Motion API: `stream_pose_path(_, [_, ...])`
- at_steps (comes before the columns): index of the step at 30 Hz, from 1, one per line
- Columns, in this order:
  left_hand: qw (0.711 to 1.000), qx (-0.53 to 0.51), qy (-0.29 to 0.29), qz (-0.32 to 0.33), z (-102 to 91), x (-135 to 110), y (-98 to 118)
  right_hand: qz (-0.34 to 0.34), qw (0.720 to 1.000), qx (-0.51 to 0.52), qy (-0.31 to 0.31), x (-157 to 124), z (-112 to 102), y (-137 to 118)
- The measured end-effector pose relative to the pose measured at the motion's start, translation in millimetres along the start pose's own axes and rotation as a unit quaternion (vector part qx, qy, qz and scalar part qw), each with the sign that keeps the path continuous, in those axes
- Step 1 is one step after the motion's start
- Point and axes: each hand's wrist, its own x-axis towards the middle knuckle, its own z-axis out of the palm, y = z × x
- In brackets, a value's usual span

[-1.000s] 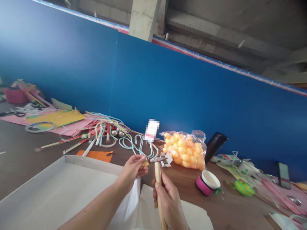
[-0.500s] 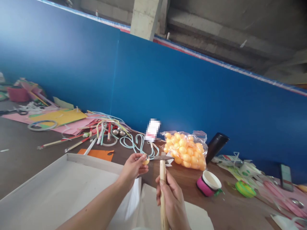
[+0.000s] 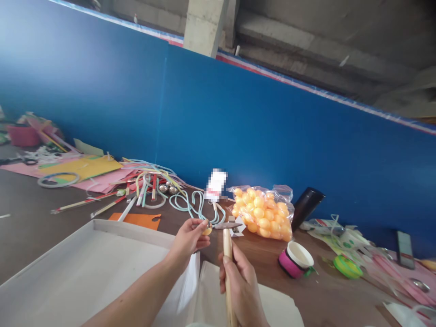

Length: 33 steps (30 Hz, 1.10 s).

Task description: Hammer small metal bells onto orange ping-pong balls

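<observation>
My left hand [image 3: 188,239] pinches a small orange ball [image 3: 207,230] between thumb and fingertips, raised above the brown table. My right hand [image 3: 240,287] is wrapped round the wooden handle of a small hammer [image 3: 226,254], held upright. The hammer's dark metal head sits just right of the ball, its pointed end almost touching it. A clear bag of orange balls [image 3: 263,212] lies behind the hammer by the blue wall.
A large white tray [image 3: 102,254] lies under my left arm. Coloured straws, cords and paper sheets [image 3: 146,184] litter the table to the left. A pink cup with white rim [image 3: 295,260], a black cylinder [image 3: 305,204] and a green lid [image 3: 347,267] stand right.
The hammer swung slightly right and back toward the ball; its head ends close to the ball again. My left hand has kept the ball nearly still.
</observation>
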Motion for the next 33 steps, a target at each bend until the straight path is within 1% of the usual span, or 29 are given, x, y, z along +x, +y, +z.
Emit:
stream_pose_path(4, [1.000, 0.011, -0.004, 0.001, 0.2, -0.1, -0.3, -0.005, 1.000, -0.012, -0.003, 0.2, 2.8, -2.1])
stream_pose_path(9, [1.000, 0.020, -0.001, 0.005, 1.1, -0.7, 0.6, -0.001, 1.000, 0.004, 0.019, -1.4, 4.4, -2.5])
stream_pose_path(13, [1.000, 0.025, 0.003, 0.005, 2.2, -1.6, 1.8, -0.001, 1.000, -0.005, 0.004, -1.1, 4.4, -1.6])
stream_pose_path(27, [1.000, 0.024, 0.008, 0.015, 3.0, -2.4, 2.5, 0.002, 1.000, -0.011, 0.000, -0.2, 3.5, 2.3])
stream_pose_path(33, [0.999, 0.025, 0.010, 0.018, 2.5, -2.0, 2.3, -0.002, 1.000, -0.004, 0.018, 0.9, 5.6, -3.0])
